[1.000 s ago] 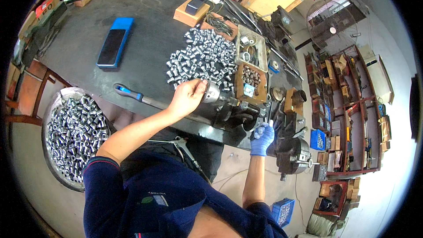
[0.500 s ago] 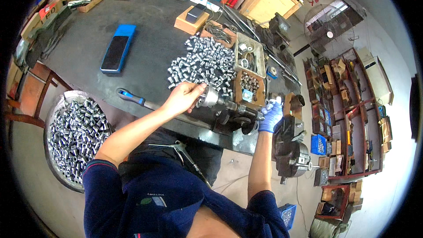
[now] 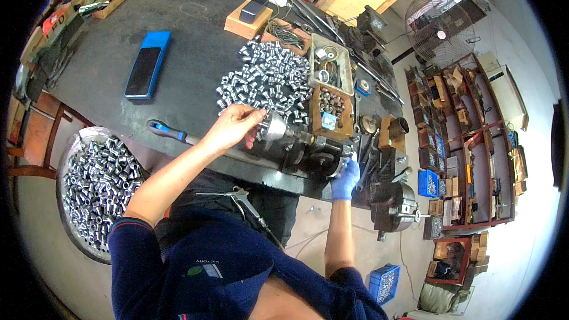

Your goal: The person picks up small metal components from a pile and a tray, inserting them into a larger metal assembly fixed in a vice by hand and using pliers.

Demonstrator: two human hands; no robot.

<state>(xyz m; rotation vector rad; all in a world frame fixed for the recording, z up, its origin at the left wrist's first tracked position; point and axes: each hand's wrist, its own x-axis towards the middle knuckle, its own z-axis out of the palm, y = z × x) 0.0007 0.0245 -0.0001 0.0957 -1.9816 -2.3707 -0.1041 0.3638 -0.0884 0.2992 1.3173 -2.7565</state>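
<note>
My bare left hand (image 3: 239, 125) is closed in a pinch beside the round metal chuck (image 3: 274, 127) of a bench-mounted device. Whatever lies between its fingertips is hidden. In a blue glove, my right hand (image 3: 345, 179) curls at the right end of the same device, beside its dark round handwheel (image 3: 325, 165). Its fingers are partly blurred, and what they grip cannot be made out. Just beyond the chuck spreads a pile of small shiny metal fittings (image 3: 267, 80). A round metal pan (image 3: 66, 219) of similar fittings stands at the left.
On the dark workbench (image 3: 195, 53) lie a blue-and-black phone-like device (image 3: 147, 65) and a blue-handled tool (image 3: 167, 131). A wooden box of small parts (image 3: 323, 133) and a pale tray (image 3: 345, 89) sit behind the device. To the right is a vise (image 3: 394, 204). An air gun (image 3: 242, 198) lies near my lap.
My gloved right hand has swung left and toward me along the device's right end. The left hand stays by the chuck. The whole view has shifted slightly.
</note>
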